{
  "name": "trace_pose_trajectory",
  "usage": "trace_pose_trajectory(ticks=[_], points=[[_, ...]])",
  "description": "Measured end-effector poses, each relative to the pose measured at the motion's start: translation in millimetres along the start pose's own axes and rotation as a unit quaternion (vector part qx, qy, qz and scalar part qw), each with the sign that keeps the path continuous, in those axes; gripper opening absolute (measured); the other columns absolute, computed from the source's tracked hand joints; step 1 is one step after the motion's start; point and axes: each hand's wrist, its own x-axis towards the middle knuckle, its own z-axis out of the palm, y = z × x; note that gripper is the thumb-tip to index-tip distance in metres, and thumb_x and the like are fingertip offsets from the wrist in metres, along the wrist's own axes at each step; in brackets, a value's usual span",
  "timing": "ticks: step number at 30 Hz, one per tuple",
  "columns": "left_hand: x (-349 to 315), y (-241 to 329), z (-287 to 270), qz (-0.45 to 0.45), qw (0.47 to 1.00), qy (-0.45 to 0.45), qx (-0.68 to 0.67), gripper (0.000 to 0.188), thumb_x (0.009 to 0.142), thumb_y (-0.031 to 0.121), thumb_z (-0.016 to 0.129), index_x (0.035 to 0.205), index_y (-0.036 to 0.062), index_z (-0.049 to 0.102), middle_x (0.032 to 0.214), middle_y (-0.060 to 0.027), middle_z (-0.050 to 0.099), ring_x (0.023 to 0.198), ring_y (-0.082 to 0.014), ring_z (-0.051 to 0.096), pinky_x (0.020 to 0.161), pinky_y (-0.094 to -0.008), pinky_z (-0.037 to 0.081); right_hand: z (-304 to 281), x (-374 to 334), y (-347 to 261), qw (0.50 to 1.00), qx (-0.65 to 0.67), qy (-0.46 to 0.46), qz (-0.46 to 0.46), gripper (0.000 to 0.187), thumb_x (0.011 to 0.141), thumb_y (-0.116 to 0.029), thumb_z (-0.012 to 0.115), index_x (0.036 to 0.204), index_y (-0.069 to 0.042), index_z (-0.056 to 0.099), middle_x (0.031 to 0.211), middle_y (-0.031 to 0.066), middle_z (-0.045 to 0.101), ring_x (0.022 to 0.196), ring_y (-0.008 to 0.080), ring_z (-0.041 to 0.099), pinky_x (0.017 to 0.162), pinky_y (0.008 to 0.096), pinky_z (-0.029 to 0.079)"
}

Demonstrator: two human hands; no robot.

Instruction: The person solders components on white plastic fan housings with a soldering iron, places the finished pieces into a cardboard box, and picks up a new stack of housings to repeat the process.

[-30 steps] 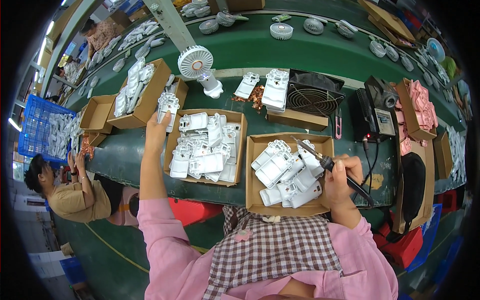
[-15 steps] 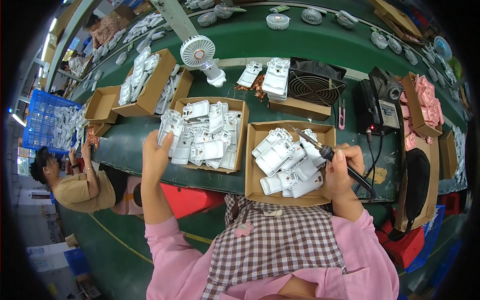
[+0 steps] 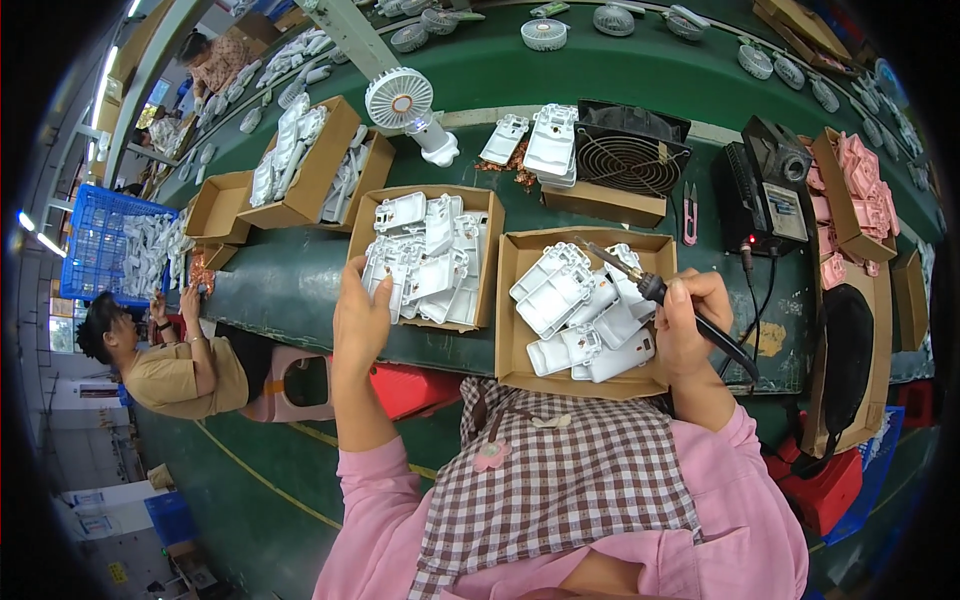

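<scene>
My left hand (image 3: 360,315) is at the left side of a cardboard box (image 3: 487,268) piled with white plastic housings. Between its thumb and fingers is a white housing (image 3: 392,258), low against the pile; the fingertips behind it are partly hidden. My right hand (image 3: 690,322) grips a soldering iron (image 3: 655,290) by its dark handle. The iron's metal tip points up and left, above a second cardboard box (image 3: 515,372), which holds several more white housings (image 3: 552,290).
Behind the boxes stand a white handheld fan (image 3: 400,100), stacked white housings (image 3: 550,145) and a black blower fan (image 3: 630,165). Tweezers (image 3: 690,213) lie near the black soldering station (image 3: 765,205), whose cable hangs at right. Pink parts (image 3: 855,190) fill a box. A co-worker (image 3: 185,370) sits at left.
My left hand has moved right and down, bringing the white housing from beside the box onto its pile. My right hand keeps the soldering iron over the second box. The view has shifted slightly.
</scene>
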Motion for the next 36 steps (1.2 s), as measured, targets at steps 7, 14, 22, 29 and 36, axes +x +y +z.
trace_pose_trajectory(ticks=[7, 14, 22, 29, 36], points=[[7, -9, -22, -0.091, 0.921, -0.047, -0.375, 0.041, 0.092, 0.013, 0.056, 0.126, -0.0074, 0.045, 0.114, -0.0137, 0.059, 0.1, -0.0175, 0.057, 0.09, -0.0281, 0.043, -1, 0, 3, 1.0, -0.008, 0.003, -0.001, 0.013, 0.088, -0.006, 0.058, 0.081, -0.003, 0.048, 0.065, 0.0011, 0.049, 0.055, 0.0043, 0.04, 0.05, 0.0205, 0.032], [-27, 34, 3, 0.025, 0.923, -0.132, -0.361, 0.038, 0.089, 0.016, 0.06, 0.119, -0.0037, 0.05, 0.117, -0.0104, 0.056, 0.106, -0.0199, 0.053, 0.092, -0.0311, 0.041, 0, 1, 0, 1.0, -0.004, 0.0, -0.004, 0.013, 0.088, -0.006, 0.058, 0.081, -0.003, 0.048, 0.065, 0.0015, 0.05, 0.054, 0.0043, 0.041, 0.05, 0.0202, 0.032], [-16, 31, 16, 0.149, 0.963, -0.146, -0.168, 0.039, 0.086, 0.018, 0.063, 0.114, -0.004, 0.048, 0.109, -0.0195, 0.052, 0.104, -0.0339, 0.05, 0.093, -0.0363, 0.039, -2, 1, 2, 1.0, -0.015, 0.005, -0.004, 0.014, 0.088, -0.006, 0.058, 0.081, -0.003, 0.048, 0.063, 0.0006, 0.049, 0.052, 0.0039, 0.04, 0.049, 0.02, 0.032], [37, -47, -39, 0.078, 0.909, -0.196, -0.358, 0.04, 0.086, 0.018, 0.064, 0.12, 0.0006, 0.052, 0.106, -0.0035, 0.059, 0.097, -0.0112, 0.053, 0.088, -0.0256, 0.041, 2, 0, 1, 1.0, -0.01, 0.005, 0.002, 0.014, 0.088, -0.007, 0.058, 0.081, -0.003, 0.048, 0.063, 0.0005, 0.049, 0.052, 0.0038, 0.04, 0.048, 0.02, 0.031], [21, -5, -24, -0.024, 0.953, -0.141, -0.269, 0.036, 0.09, 0.023, 0.06, 0.116, -0.0026, 0.053, 0.106, -0.0104, 0.06, 0.098, -0.0164, 0.053, 0.087, -0.0296, 0.041, 1, 2, 3, 1.0, -0.013, 0.015, -0.002, 0.013, 0.088, -0.006, 0.058, 0.081, -0.003, 0.047, 0.064, 0.001, 0.049, 0.053, 0.0042, 0.04, 0.048, 0.02, 0.031]])
